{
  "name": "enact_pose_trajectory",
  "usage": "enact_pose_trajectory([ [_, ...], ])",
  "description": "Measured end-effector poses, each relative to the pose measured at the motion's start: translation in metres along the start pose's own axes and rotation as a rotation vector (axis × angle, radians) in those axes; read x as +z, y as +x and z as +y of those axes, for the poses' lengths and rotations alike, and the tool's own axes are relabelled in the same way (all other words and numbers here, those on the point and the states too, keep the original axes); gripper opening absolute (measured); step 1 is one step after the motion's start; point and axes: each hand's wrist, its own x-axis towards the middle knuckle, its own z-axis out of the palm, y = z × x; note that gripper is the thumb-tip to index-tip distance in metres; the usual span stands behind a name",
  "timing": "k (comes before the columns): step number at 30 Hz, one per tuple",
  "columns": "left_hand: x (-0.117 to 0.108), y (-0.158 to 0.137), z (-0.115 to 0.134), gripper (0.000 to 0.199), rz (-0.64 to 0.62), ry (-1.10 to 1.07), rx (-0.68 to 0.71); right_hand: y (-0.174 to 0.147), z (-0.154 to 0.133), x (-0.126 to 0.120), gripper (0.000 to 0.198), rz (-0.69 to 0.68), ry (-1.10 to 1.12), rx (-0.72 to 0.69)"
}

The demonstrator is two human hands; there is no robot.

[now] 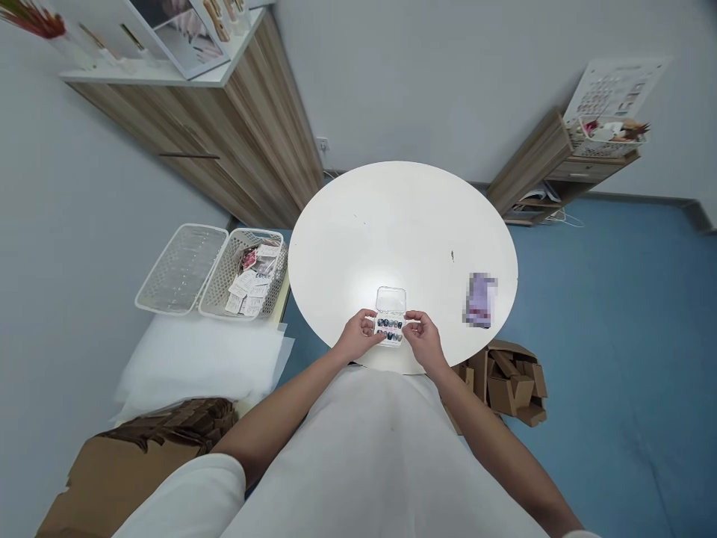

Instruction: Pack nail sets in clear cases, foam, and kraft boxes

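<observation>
On the near edge of the round white table [392,209] lies a small clear plastic case [390,300], its hinged lid raised away from me. Inside sits a white card with two rows of dark, glossy press-on nails [390,323]. My left hand [359,334] grips the case's left side, thumb over the lower left corner of the card. At the right side, my right hand [423,336] has its fingers curled against the case edge, thumb and fingertips close to the nails. Whether it pinches a single nail is too small to make out.
A blurred purple object [479,300] lies at the table's right. Left of the table stand a white basket of cards [283,250], a second clear-bottomed basket or lid [179,269] and white foam sheets [196,359]. Cardboard boxes [512,381] sit lower right; a wood cabinet [240,142] stands behind left.
</observation>
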Motion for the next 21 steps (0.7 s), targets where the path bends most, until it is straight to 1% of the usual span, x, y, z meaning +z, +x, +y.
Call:
enact_pose_trajectory([
  [3, -0.006, -0.001, 0.005, 0.047, -0.023, 0.005, 0.006, -0.004, 0.000, 0.005, 0.031, 0.028, 0.009, -0.031],
  [7, -0.019, -0.006, 0.007, 0.044, -0.150, -0.098, -0.040, -0.008, 0.003, 0.009, 0.033, 0.076, 0.047, -0.082],
  [10, -0.029, -0.010, 0.003, 0.043, -0.191, -0.167, -0.075, -0.010, 0.006, 0.014, 0.040, 0.058, 0.109, -0.088],
  [13, -0.038, -0.013, -0.001, 0.046, -0.202, -0.203, -0.071, -0.009, 0.005, 0.019, 0.044, 0.026, 0.175, -0.041],
  [16, -0.046, -0.014, -0.003, 0.047, -0.241, -0.192, -0.057, -0.006, -0.001, 0.024, 0.039, -0.122, 0.225, 0.052],
  [18, -0.051, -0.014, -0.004, 0.046, -0.274, -0.180, -0.054, -0.003, -0.005, 0.026, 0.037, -0.179, 0.258, 0.091],
  [21, -0.055, -0.014, -0.005, 0.045, -0.310, -0.193, -0.060, -0.001, -0.009, 0.027, 0.037, -0.114, 0.306, 0.088],
])
